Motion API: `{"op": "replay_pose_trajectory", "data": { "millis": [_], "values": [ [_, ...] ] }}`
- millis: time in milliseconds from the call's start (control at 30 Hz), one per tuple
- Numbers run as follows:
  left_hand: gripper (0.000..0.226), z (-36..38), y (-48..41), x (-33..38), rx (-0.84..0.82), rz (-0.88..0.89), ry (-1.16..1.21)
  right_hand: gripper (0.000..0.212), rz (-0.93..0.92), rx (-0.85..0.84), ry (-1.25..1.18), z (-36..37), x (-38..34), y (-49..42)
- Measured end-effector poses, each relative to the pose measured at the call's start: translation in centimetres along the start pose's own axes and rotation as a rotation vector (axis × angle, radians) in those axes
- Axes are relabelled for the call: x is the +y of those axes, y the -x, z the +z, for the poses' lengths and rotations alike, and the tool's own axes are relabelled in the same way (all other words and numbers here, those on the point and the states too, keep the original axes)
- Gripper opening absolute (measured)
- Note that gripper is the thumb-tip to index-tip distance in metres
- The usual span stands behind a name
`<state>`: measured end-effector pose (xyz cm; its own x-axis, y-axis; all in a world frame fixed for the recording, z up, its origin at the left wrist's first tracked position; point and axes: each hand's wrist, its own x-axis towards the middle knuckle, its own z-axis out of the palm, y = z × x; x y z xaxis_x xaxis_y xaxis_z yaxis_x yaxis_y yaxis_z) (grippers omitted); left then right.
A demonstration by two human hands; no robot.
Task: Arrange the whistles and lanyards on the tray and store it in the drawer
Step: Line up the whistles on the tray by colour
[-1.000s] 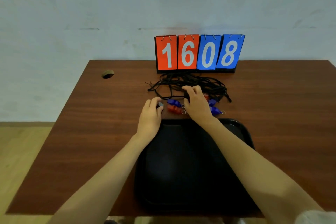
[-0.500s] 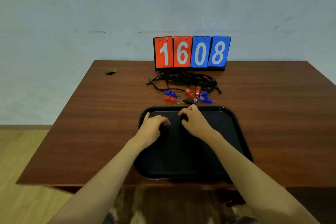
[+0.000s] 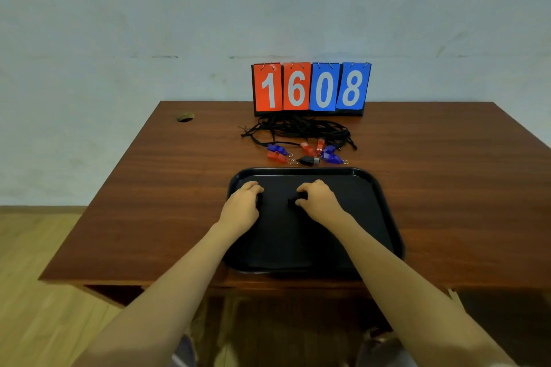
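Black plastic tray sits at the near middle of the wooden desk, and both hands are over its far half. The right hand has its fingers curled, thumb and fingertips pinching a small black object, likely a whistle, low over the tray floor. The left hand is curled too, near the tray's far-left corner. A dark spot shows at its fingertips, but against the black tray I cannot tell whether it holds anything.

Judging from this, the job has barely begun. Apart from whatever the hands have, the tray looks bare. Just beyond its far rim, on the desk, lie a blue whistle and a red whistle on the left. A black whistle lies in the middle, and two more red whistles and blue ones are bunched to the right. Behind them the black lanyards are one loose tangle in front of the scoreboard reading 1608.

Left to do, as I read it: bring the rest of the whistles across, untangle and lay out the lanyards, then carry the tray to the drawer. No drawer can be made out here.
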<state>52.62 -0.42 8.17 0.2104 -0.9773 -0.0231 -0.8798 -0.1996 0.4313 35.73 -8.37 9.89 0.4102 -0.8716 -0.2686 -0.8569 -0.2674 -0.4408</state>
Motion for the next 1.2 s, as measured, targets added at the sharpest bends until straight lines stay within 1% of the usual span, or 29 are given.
{"op": "replay_pose_trajectory", "data": {
  "millis": [133, 233, 433, 467, 533, 600, 633, 700, 800, 867, 933, 1000, 1100, 1133, 1200],
  "values": [
    [0.051, -0.1, 0.4, 0.1, 0.034, 0.002, -0.012, 0.045, 0.066, 0.022, -0.01, -0.2, 0.0, -0.7],
    [0.046, 0.1, 0.6, -0.1, 0.056, 0.0, -0.068, 0.046, 0.065, 0.028, -0.018, 0.0, 0.1, -0.9],
    [0.041, 0.3, -0.4, -0.6, 0.083, -0.045, -0.043, 0.042, 0.105, 0.107, -0.129, 0.7, 0.6, -1.3],
    [0.041, 0.2, -0.6, -0.7, 0.075, -0.046, -0.039, 0.043, 0.105, 0.128, -0.142, 0.8, 0.7, -1.3],
    [0.042, -0.1, -1.0, -0.9, 0.051, -0.045, -0.032, 0.052, 0.108, 0.155, -0.165, 0.8, 0.9, -1.2],
    [0.041, -0.2, -1.3, -1.1, 0.026, -0.033, -0.024, 0.063, 0.102, 0.114, -0.217, 0.5, 1.2, -0.9],
    [0.041, -0.2, -1.4, -1.3, 0.022, -0.023, -0.023, 0.064, 0.093, 0.072, -0.254, 0.2, 1.3, -0.8],
    [0.04, -0.4, -1.8, -1.5, 0.034, -0.014, -0.025, 0.06, 0.063, 0.018, -0.279, -0.2, 1.5, -0.8],
    [0.04, -0.2, -2.1, -1.5, 0.075, -0.002, -0.08, 0.047, 0.021, 0.038, -0.152, 0.1, 1.3, -0.6],
    [0.043, -0.3, -2.0, -1.6, 0.106, -0.003, -0.143, 0.047, -0.018, 0.065, -0.091, 0.7, 1.1, -0.6],
    [0.044, -0.4, -1.9, -1.8, 0.138, -0.006, -0.155, 0.052, -0.036, 0.073, -0.094, 0.7, 1.0, -0.7],
    [0.045, -0.4, -1.7, -2.2, 0.158, 0.013, -0.148, 0.058, -0.04, 0.015, -0.092, 0.2, 0.8, -1.0],
    [0.044, -0.3, -1.2, -2.9, 0.161, 0.054, -0.165, 0.055, -0.014, -0.152, -0.152, -0.5, 0.7, -1.5],
    [0.043, -0.3, -1.0, -3.1, 0.165, 0.058, -0.173, 0.053, -0.024, -0.175, -0.141, -0.6, 0.6, -1.6],
    [0.041, -0.2, -0.9, -3.4, 0.181, 0.058, -0.187, 0.05, -0.097, -0.144, -0.025, -0.5, 0.4, -2.0]
  ]
}}
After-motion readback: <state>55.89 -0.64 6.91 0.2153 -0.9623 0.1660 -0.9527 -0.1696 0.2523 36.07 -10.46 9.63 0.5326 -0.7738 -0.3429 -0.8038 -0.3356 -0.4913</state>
